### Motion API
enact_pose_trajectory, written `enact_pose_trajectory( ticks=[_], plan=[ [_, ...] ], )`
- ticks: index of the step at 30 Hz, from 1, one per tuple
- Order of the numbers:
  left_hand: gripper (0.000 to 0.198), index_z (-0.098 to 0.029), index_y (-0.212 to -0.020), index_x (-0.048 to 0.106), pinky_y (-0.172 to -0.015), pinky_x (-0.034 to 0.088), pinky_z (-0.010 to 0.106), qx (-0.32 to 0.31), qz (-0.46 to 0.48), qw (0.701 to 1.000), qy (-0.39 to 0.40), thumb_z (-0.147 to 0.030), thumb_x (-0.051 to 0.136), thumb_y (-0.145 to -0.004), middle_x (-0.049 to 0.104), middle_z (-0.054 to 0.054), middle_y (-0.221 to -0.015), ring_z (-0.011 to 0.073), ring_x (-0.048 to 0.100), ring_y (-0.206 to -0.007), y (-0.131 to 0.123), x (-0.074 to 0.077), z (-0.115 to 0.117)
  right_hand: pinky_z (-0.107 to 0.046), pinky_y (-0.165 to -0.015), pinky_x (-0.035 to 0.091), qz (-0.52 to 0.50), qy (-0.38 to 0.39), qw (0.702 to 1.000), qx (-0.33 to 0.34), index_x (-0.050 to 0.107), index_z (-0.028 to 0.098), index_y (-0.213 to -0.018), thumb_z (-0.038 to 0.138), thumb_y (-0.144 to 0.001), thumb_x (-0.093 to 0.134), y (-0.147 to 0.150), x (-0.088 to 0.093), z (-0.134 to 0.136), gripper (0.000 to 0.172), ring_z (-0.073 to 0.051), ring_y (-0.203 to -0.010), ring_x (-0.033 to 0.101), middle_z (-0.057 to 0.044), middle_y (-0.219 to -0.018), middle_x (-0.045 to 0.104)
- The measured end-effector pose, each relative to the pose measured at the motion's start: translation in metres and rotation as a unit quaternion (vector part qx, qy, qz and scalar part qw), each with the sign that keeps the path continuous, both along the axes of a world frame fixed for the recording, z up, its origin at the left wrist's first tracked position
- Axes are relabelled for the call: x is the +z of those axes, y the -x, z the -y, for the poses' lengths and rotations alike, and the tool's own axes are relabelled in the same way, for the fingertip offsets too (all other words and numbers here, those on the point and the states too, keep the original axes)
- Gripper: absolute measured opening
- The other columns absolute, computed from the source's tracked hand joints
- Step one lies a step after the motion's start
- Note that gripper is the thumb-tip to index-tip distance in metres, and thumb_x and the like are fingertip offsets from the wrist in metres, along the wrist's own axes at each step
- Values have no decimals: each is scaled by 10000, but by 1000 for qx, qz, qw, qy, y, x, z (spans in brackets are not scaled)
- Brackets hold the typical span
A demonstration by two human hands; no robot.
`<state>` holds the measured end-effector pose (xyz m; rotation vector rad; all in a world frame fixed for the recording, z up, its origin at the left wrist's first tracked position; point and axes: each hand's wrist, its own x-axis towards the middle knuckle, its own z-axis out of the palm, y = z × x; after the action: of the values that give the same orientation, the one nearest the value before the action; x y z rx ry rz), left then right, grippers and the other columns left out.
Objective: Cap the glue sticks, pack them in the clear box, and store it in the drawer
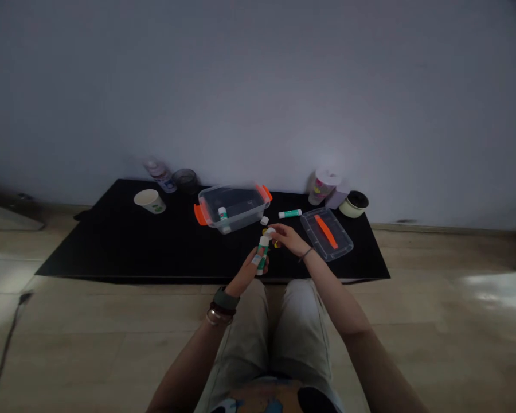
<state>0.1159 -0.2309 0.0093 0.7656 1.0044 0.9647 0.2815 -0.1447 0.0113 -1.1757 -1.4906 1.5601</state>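
Note:
My left hand [251, 263] is closed around a green and white glue stick [263, 245], held upright and slightly tilted above the table's front part. At its top, my right hand [287, 237] pinches a white cap [269, 232]; whether the cap touches the tube I cannot tell. Just behind, another white cap [264, 220] lies on the table. A second glue stick [289, 213] lies on its side to the right. One more glue stick [223, 215] is inside the clear plastic box [241, 220] with orange clips. Small yellow bits [277, 244] show beside my right fingers.
The box's clear lid [344, 241] with an orange strip lies right on the black table [155, 252]. A paper cup [149, 201], a bottle [160, 175] and a dark cup [185, 180] stand left. A lidded tumbler [322, 188] and a cream pot [353, 205] stand back right, by the wall.

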Motion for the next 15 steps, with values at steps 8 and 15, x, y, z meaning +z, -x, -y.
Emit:
enact_pose_trajectory(
  ticks=[8,15],
  plan=[
    [591,-186,-961,538,-461,325,216,-83,-31,996,-27,-738,607,-764,520,-52,-635,69,446,-484,-2,17,16,-224,-600,427,69,-112,991,5,672,155,-953,438,-766,731,-14,31,29,344,-103,-645,537,7,-766,631],
    [575,-176,-1011,509,-491,338,228,-126,-51,990,-47,-708,585,-804,517,-46,-664,74,441,-505,-4,32,24,-235,-611,400,150,-166,974,33,659,161,-879,483,-800,719,-26,56,50,337,-112,-650,524,5,-745,616]
  ],
)
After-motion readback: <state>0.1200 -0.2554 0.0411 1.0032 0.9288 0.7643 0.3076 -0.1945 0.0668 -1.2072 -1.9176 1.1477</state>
